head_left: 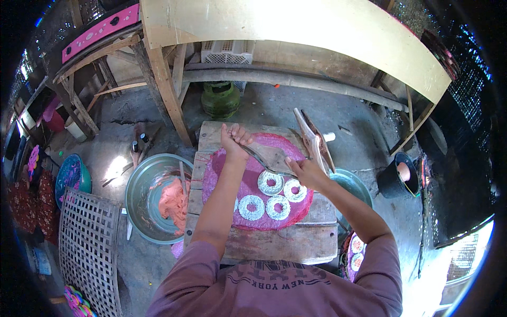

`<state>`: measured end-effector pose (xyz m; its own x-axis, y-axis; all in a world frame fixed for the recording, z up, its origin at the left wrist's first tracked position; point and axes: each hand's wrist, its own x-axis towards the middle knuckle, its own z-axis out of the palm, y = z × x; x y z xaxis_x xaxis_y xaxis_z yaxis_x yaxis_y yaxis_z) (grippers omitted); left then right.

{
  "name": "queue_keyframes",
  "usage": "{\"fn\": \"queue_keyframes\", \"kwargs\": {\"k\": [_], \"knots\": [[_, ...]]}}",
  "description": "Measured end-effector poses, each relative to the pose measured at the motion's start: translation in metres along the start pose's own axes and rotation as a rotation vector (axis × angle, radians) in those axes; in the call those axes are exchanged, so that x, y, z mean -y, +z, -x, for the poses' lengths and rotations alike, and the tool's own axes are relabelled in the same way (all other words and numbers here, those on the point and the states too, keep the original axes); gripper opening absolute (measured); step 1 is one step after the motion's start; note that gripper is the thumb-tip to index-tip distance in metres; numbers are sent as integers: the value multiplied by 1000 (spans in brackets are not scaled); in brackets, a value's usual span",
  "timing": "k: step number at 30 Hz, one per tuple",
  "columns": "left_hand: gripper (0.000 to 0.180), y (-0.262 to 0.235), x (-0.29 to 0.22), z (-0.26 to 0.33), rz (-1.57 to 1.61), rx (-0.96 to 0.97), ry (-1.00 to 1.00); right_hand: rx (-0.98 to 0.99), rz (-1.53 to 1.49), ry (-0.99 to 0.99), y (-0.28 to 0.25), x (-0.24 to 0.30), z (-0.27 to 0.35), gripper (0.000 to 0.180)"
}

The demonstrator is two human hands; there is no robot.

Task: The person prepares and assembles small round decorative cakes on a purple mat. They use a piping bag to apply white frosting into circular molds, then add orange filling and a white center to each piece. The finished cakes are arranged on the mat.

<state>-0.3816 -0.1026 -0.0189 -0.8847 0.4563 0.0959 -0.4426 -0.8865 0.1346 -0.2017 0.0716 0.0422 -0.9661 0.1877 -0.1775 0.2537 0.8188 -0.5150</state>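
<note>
Gripping a flat brownish tool (273, 157) by its two ends, the left hand (237, 139) and the right hand (306, 173) are both closed around it, over a round pink mat (252, 182). White rings (269, 207) lie on this mat below the tool. Bare wood of the tabletop (296, 248) shows between mat and near edge; leftward, a basin (138, 222) stands just beside, leaving narrow room.

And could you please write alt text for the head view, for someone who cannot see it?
A person's left hand and right hand grip a flat tool over a round pink sheet bearing white rings, on a wooden table. To the left, a green basin holds a soft orange-pink mass.
</note>
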Motion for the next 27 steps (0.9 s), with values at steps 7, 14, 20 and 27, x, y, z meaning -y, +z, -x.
{"fn": "queue_keyframes", "kwargs": {"k": [7,14,20,27], "knots": [[42,-22,-6,-17,207,261,-93,618,-1341,128,8,-19,-17,94],[40,-38,-7,-19,299,273,27,724,-1556,78,58,-47,-42,64],[47,15,-43,-8,121,247,209,-232,-112,-539,86,-44,-30,28],[61,123,-115,86,-122,625,181,-333,197,-301,90,-28,-19,20]]}}
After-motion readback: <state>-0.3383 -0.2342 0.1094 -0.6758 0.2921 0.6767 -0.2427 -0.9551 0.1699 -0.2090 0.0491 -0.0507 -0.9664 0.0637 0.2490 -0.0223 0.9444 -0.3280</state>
